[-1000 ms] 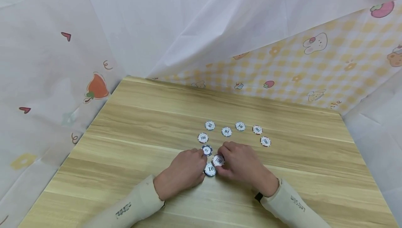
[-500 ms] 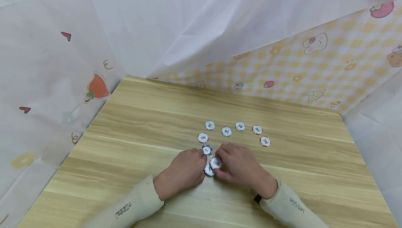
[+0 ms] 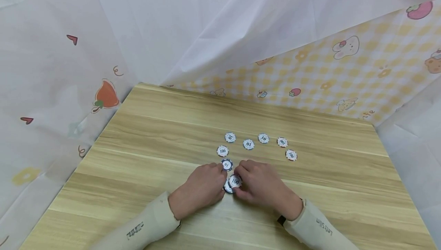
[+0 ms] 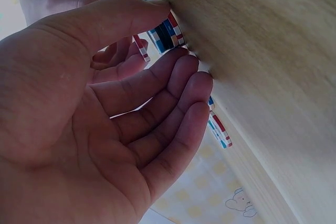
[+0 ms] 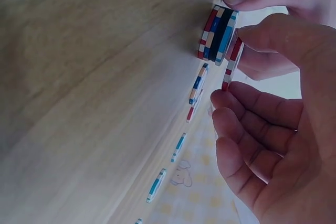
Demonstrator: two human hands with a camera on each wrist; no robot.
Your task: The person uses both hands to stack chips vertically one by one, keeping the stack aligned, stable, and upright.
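Observation:
A short stack of poker chips (image 5: 216, 36), with red, blue, black and teal edges, stands on the table between my two hands. The thumb and fingers of my left hand (image 3: 205, 185) hold the stack from its left side. Between thumb and fingertips, my right hand (image 3: 263, 183) pinches one poker chip (image 3: 235, 181) marked 100, its edge red and white. That chip is slightly tilted just above the stack and covers most of its top in the head view. Beyond the left fingertips lies a blue-edged chip (image 3: 227, 164) marked 10.
Loose chips lie flat in an arc farther back: a 100 chip (image 3: 222, 151), several teal-edged 10 chips (image 3: 249, 144), and two red-edged 100 chips (image 3: 291, 155) at the right. White and patterned cloth (image 3: 310, 70) hangs behind the wooden table (image 3: 155, 127).
My right hand has brought the 100 chip left and slightly nearer to me, from beside the stack to over its top. The left hand and the loose chips have stayed in place.

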